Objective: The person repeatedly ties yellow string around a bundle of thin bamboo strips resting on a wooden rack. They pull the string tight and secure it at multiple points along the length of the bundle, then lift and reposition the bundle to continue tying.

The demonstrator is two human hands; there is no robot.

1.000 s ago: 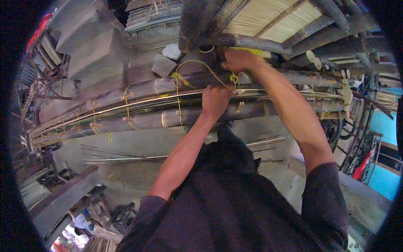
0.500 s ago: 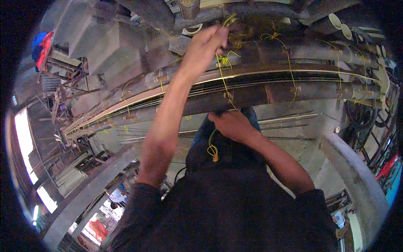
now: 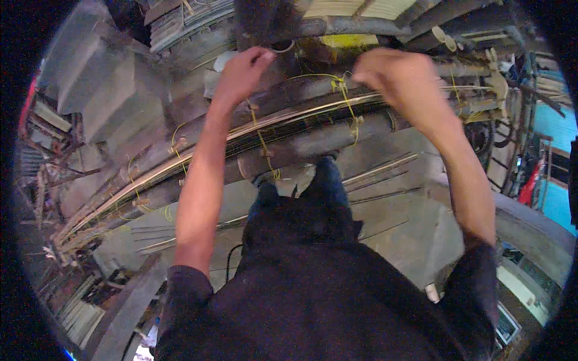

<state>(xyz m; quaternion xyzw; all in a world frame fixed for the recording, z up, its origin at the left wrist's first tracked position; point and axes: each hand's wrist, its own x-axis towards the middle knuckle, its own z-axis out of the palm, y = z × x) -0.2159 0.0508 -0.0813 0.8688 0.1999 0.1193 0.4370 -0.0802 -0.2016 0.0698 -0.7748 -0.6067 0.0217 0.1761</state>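
Note:
Two long dark round beams, the far beam (image 3: 301,99) and the near beam (image 3: 301,147), run across in front of me with thin pale strips (image 3: 265,129) between them. A yellow string (image 3: 347,99) crosses the beams, with a knot and loose ends at the far one. My right hand (image 3: 397,75), blurred, is raised just right of that knot, its fingers closed; whether they hold a string end is unclear. Over the far side, my left hand (image 3: 244,75) is held up with curled fingers, apart from the knot. Anything in its grip is too small to make out.
More yellow ties (image 3: 265,150) loop around the beams along their length. Past the far beam are a dark post (image 3: 265,27) and stacked pale slats (image 3: 355,7). Thin rods (image 3: 385,165) lie on the floor beyond my legs. A grey concrete block (image 3: 138,102) stands at left.
My right hand has risen from below the near beam to above the far one. My left hand has come away from the string, leftward. The view has shifted along the beams.

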